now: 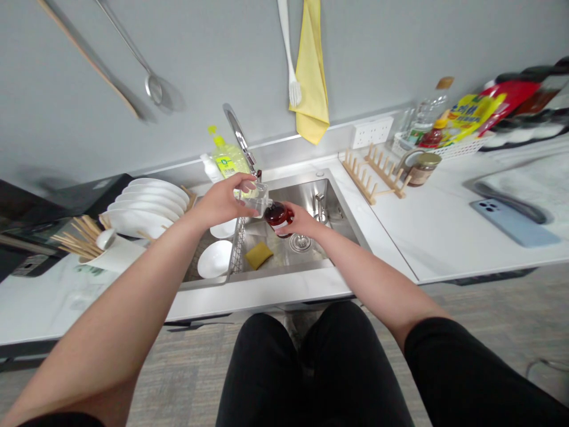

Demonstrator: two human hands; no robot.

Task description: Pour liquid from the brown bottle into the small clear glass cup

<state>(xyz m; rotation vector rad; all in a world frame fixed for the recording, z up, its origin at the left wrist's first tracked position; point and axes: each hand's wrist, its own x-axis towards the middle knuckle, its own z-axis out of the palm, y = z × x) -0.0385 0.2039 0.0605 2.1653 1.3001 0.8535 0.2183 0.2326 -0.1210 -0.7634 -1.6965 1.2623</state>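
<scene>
My left hand (224, 200) grips a clear cup (258, 200) over the left part of the sink (338, 201), tilted with its mouth toward the right. Closed around a dark reddish-brown bottle (276, 214) with a pale label, my right hand (300, 220) holds it just beside the cup. The bottle's top leans toward the cup's mouth; whether they touch I cannot tell. Below them a yellow sponge (258, 255) lies in the sink near the drain (301, 242). Behind the cup stand a yellow-green pump bottle (229, 159) and the faucet (240, 133).
On the left are a rack with white bowls (215, 259), stacked plates (142, 207) and a chopstick holder (118, 252). To the right stand a wooden rack (373, 175), a lidded jar (424, 169), a phone (515, 222) and a basket of bottles (462, 147). A yellow cloth (311, 77) hangs behind.
</scene>
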